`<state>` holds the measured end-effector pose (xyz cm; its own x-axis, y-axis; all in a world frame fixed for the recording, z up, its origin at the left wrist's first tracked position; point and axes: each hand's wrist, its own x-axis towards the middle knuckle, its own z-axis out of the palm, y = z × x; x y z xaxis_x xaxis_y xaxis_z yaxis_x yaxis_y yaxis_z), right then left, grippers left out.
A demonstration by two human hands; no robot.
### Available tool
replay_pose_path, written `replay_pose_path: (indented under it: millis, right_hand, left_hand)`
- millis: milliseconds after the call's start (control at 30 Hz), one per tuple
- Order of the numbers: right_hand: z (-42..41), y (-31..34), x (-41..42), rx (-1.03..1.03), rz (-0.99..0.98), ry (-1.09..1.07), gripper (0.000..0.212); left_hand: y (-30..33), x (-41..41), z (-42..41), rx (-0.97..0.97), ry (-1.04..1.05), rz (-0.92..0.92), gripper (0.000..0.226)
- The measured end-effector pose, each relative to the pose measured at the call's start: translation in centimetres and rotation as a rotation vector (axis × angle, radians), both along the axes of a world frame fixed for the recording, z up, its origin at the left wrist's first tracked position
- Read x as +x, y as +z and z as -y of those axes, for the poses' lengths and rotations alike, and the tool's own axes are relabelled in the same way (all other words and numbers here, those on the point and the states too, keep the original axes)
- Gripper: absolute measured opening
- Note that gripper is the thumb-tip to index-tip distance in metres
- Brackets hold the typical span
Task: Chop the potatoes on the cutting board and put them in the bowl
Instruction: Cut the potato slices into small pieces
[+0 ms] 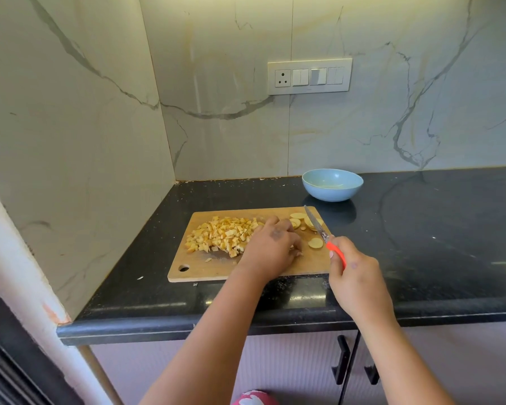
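left hand [270, 247] over hidden potato

Walls: pale marble-look panels [392, 118] with grey veins, meeting in a corner at far left
Switch plate: cream switch panel [309, 76] on far wall, one socket at left, rocker switches to its right
Counter: black speckled countertop [438, 229], glossy, rounded near edge
Cabinets: pale lilac cabinet doors [275, 366] below, black handles [343, 361]
Left edge: white pillar [21, 258], chipped paint near counter
Light: soft, daylight-like

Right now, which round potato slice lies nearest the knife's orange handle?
The single pale round slice lying alone just left of the handle; the others sit farther back.
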<state>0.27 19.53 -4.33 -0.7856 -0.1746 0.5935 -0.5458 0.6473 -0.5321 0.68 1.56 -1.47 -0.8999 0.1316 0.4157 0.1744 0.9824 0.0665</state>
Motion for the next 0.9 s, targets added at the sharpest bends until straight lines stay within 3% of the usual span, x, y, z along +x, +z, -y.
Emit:
replay_pose_path:
  millis: [100, 267, 400, 533, 667, 800, 900]
  right_hand:
    - [0.0, 0.2, 0.2, 0.015, 0.004, -0.003, 0.024]
    - [0.0, 0.4, 0.4, 0.024, 0.011, 0.0, 0.024]
    - [-0.1, 0.4, 0.5, 0.044, 0.011, 0.001, 0.025]
    - [-0.1, 0.5, 0.6, 0.051, 0.008, 0.004, 0.026]
    - [-0.2, 0.5, 1.0, 0.097, -0.005, 0.017, 0.024]
    - [-0.1, 0.7, 2.2, 0.233, 0.055, -0.009, 0.019]
    - [0.5, 1.0, 2.8, 0.282, 0.098, -0.021, 0.021]
  left_hand:
    - [0.0, 0.1, 0.1, -0.031, 0.031, 0.023, 0.017]
    - [-0.7, 0.1, 0.2, -0.016, 0.083, -0.093, 0.014]
    - [-1.4, 0.5, 0.8, 0.121, 0.036, -0.093, 0.021]
    - [-1.8, 1.4, 0.9, 0.271, -0.056, -0.103, 0.011]
    - [-1.6, 1.3, 1.2, 0.351, -0.005, -0.195, 0.019]
    - [-2.0, 1.2, 1.2, 0.321, 0.095, -0.026, 0.038]
    - [-2.1, 0.8, 1.0, 0.318, 0.115, 0.022, 0.029]
